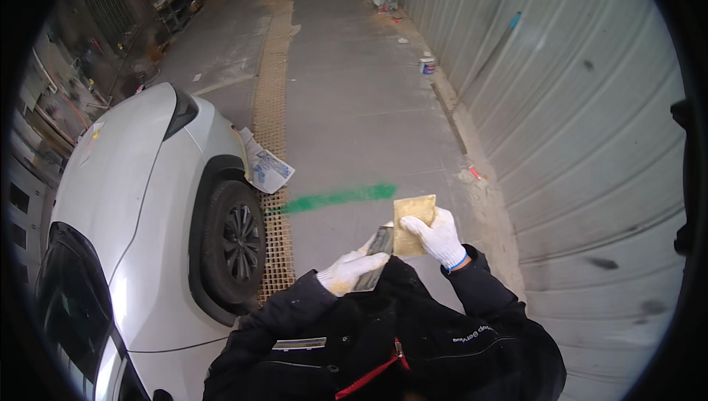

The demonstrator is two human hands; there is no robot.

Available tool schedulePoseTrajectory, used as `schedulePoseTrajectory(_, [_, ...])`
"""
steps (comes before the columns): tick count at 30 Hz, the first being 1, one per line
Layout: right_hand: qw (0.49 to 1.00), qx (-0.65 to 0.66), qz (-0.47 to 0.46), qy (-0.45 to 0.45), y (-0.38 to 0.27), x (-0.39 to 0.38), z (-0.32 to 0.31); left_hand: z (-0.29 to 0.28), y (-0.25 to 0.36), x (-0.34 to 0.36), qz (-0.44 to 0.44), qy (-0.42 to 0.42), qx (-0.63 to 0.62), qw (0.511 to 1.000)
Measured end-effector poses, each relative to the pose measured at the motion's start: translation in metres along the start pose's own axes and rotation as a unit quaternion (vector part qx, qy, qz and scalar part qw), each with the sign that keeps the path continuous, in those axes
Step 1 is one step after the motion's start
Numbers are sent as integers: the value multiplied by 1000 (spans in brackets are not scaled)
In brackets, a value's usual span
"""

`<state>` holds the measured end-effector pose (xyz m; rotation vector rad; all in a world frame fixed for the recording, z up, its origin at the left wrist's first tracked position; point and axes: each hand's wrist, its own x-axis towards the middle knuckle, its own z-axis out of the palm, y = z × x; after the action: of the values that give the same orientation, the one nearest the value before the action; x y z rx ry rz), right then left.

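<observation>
In front of my chest, my left hand (pixel 348 272) wears a white glove with yellowish stains and holds a dark grey, flat rectangular tool (pixel 378 240) at a tilt. Just to its right, my right hand (pixel 436 239), also gloved, grips a pale yellow rectangular pad (pixel 409 224) upright, thumb across its face. The pad and the grey tool are close together; I cannot tell if they touch.
A white car (pixel 129 187) is at left, with newspaper (pixel 269 165) at its front beside a grated floor strip (pixel 274 253). Green paint (pixel 343 196) marks the floor. A corrugated wall (pixel 582 143) runs along the right, with a can (pixel 426 66) and scattered items at its foot.
</observation>
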<state>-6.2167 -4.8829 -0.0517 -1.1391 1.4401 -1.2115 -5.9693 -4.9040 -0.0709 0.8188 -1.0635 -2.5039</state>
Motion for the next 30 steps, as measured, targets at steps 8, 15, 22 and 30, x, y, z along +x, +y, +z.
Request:
schedulePoseTrajectory(8, [976,-47,-184,-104,29,245,51,-118,138,165,187,18,-71,980])
schedulePoseTrajectory(15, [949,70,-144,-271,-34,464,129,-226,334,216,304,125,-28,944])
schedulePoseTrajectory(22, [899,77,-195,-383,-58,648,234,-365,476,260,549,234,50,801])
schedulePoseTrajectory(30, [905,62,-142,-396,-98,865,343,-589,658,312,518,399,-107,749])
